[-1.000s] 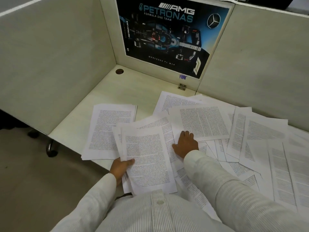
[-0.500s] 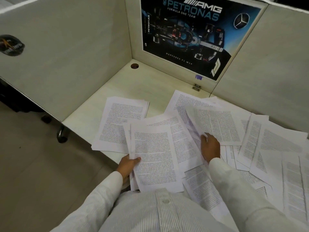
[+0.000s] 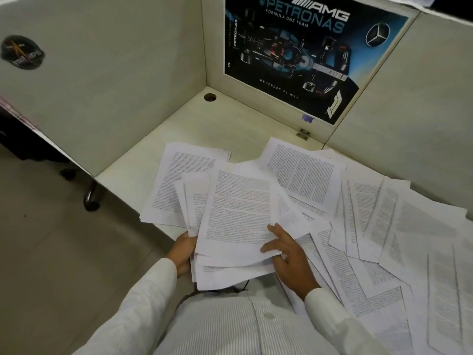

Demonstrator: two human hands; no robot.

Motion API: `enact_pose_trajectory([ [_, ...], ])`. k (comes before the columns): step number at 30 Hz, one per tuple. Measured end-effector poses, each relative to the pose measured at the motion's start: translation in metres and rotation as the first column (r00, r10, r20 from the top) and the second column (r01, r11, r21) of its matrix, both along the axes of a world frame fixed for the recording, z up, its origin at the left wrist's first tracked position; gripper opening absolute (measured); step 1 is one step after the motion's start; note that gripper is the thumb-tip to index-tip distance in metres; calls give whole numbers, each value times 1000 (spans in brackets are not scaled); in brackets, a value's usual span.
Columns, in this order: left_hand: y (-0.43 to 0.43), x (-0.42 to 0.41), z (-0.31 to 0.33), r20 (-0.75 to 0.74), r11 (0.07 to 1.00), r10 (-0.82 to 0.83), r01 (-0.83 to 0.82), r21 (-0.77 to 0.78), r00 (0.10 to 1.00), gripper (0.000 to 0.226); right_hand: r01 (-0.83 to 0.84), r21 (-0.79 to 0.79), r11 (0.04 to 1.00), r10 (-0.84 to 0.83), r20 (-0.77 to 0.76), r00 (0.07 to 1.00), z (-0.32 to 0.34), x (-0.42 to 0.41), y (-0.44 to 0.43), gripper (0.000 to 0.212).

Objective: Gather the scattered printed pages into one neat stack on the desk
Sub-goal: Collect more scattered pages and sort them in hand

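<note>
Printed pages (image 3: 384, 226) are lying fanned and overlapping across the desk (image 3: 204, 129), filling the centre and the whole right side of the frame, while a loose bundle (image 3: 238, 213) of them is being held just above the near edge at lower centre. The left hand (image 3: 183, 249) is gripping the bundle's left edge, its fingers curling round and under the sheets. The right hand (image 3: 289, 254) is pinching the lower right corner, thumb and forefinger lying on the top sheet and the other fingers seemingly tucking beneath. The sheets in the bundle are sitting askew, corners sticking out at different angles, and a small separate pile (image 3: 179, 180) is lying flat just beyond it, left of centre. The person appears to be squaring what is already collected before reaching for more. Doing that well probably means loosening both grips a little, standing the bundle on one long edge and tapping it on the bare desk toward the upper centre so the sheets are sliding into line, then turning it and tapping a short edge. Squeezing hard would likely be working against that, creasing the paper rather than letting it shift. Most pages are lying uncollected toward the right, so the task is looking to be at an early stage, and the small pile is offering a sensible base for the one stack.
</note>
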State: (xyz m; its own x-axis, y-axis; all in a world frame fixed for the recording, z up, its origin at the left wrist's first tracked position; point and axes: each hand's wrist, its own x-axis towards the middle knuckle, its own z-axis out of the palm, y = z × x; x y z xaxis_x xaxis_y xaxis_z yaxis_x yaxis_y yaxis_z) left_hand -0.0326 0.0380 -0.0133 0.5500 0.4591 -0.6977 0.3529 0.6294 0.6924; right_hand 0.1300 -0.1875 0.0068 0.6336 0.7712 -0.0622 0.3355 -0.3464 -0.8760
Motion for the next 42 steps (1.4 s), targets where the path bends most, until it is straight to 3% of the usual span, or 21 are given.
enact_pose_trajectory([
  [5, 11, -3, 19, 47, 999, -34, 32, 34, 998, 26, -120, -147, 982, 146, 181, 972, 10, 8, -9, 68],
  [9, 24, -2, 39, 129, 997, -72, 68, 30, 989, 27, 63, -49, 997, -53, 181, 982, 37, 27, -8, 72],
  [11, 32, 0, 48, 136, 994, -101, 97, 40, 986, 28, 258, 23, 966, -259, 88, 962, 52, 42, -6, 55],
  [13, 37, 2, 57, 135, 991, -132, 128, 40, 982, 28, 428, -34, 903, -429, -46, 902, 67, 56, -3, 33],
  [14, 38, 3, 60, 138, 988, -153, 149, 37, 978, 29, 453, -92, 887, -461, -111, 881, 74, 62, -1, 41],
  [17, 40, 10, 65, 166, 971, -238, 233, 47, 957, 37, 356, -181, 917, -399, -357, 845, 93, 71, 3, 53],
  [20, 35, 21, 74, 140, 970, -242, 238, 43, 960, 43, 236, -55, 970, -219, -618, 755, 91, 66, 1, 43],
  [24, 31, 31, 74, 178, 984, -177, 175, 28, 968, 51, 203, 1, 979, -145, -696, 703, 72, 53, -6, 41],
  [27, 28, 29, 75, 196, 959, -278, 284, -1, 940, 49, 223, 28, 974, -127, -751, 648, 61, 44, -14, 41],
  [32, 14, 29, 76, 75, 905, -424, 418, 78, 903, 31, 347, -97, 933, -288, -777, 559, 33, 34, -26, 38],
  [35, 3, 32, 62, -87, 897, -429, 436, 79, 899, 26, 313, -280, 908, -418, -675, 608, 13, 22, -30, 38],
  [37, -3, 35, 49, -215, 911, -378, 403, 85, 900, 39, 275, -378, 884, -460, -601, 653, 4, 14, -33, 36],
  [39, -8, 37, 37, -323, 917, -326, 380, 120, 888, 45, 261, -403, 877, -462, -560, 688, 1, 5, -36, 31],
  [42, -11, 34, 24, -352, 917, -269, 350, 190, 896, 36, 245, -389, 888, -433, -530, 729, 0, -2, -44, 30],
])
